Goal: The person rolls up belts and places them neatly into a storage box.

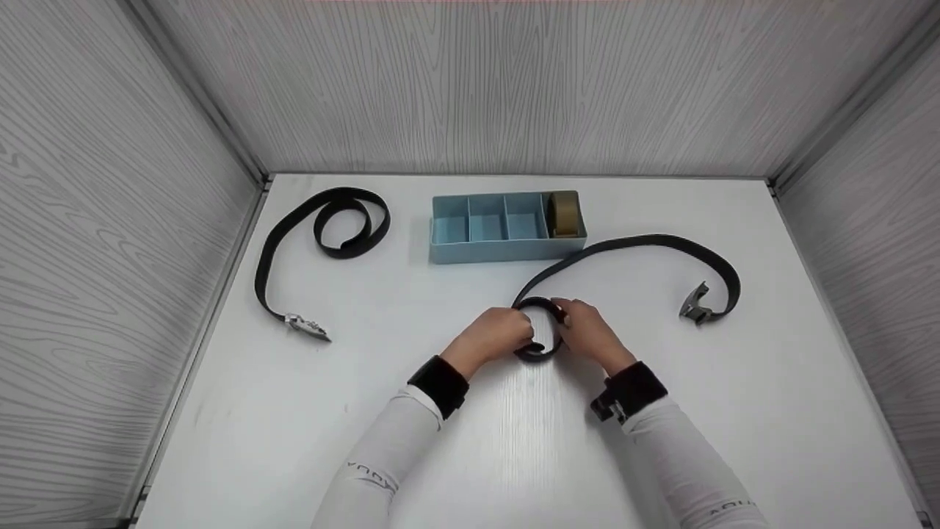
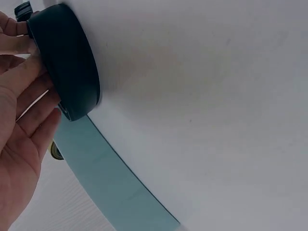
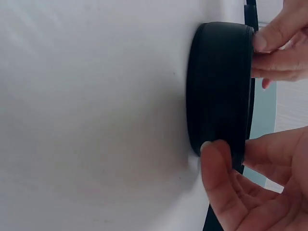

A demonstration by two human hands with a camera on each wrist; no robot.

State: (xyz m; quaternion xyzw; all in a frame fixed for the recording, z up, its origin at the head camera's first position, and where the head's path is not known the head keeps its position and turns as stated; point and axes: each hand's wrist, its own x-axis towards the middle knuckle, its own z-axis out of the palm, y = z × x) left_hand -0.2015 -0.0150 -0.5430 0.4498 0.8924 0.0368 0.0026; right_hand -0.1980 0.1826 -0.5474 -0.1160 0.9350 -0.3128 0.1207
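Observation:
A black belt [image 1: 653, 241] lies across the right half of the table, its free end rolled into a loose coil standing on edge. My left hand [image 1: 496, 334] pinches the coil's left side, while my right hand [image 1: 593, 336] grips its right side between thumb and fingers. From the belt's far end, a metal buckle [image 1: 696, 307] rests on the table to the right. The right wrist view shows the coil's smooth outer face [image 3: 219, 86] with both hands on it. In the left wrist view, fingers partly hide the coil [image 2: 70, 57].
Behind the coil stands a light blue divided box [image 1: 499, 251], with a roll of brown tape [image 1: 564, 213] in its right compartment. A second black belt [image 1: 268, 257], partly coiled, lies at the left with its silver buckle [image 1: 307, 326]. Grey wood-grain panels [image 1: 470, 88] enclose the white table.

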